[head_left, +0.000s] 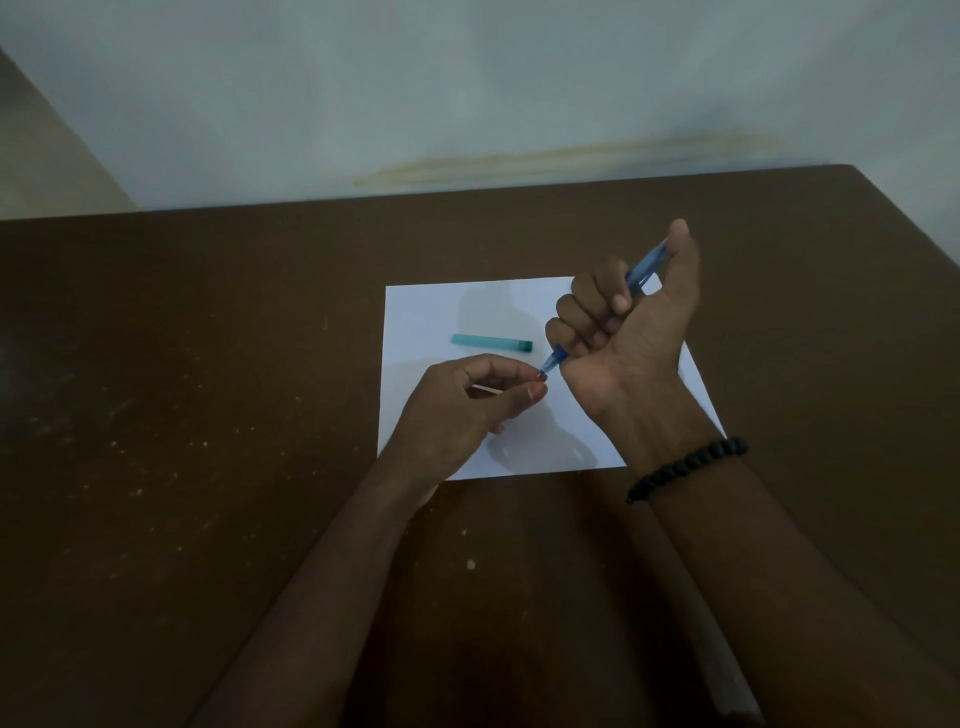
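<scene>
Right forearm (779, 597) and left forearm (322, 597) come in from the bottom edge of the head view, the right one wearing a black bead bracelet (685, 467) at the wrist. The right hand (628, 338) hangs above a white sheet of paper (431, 312) on the brown counter (208, 364), its fingers (618, 301) curled into a fist round a blue pen (643, 270). The pen's long axis runs on a slant, from far right by the thumb down to near left. Its tip end sticks out below the fist and points straight at the left hand (457, 410).

That hand is lower and just beside the fist. Its thumb and forefinger pinch a thin pale rod (485, 388), probably a refill, which lies roughly in line with the pen. The rod's end meets the tip, so the next move likely runs along that shared axis.

Whether the rod has entered the tip cannot be told, as the spot is small and dim. Most of the barrel is hidden inside the fist. A teal cap (492, 343) lies flat on the paper, just beyond the left hand, with nothing touching it.
</scene>
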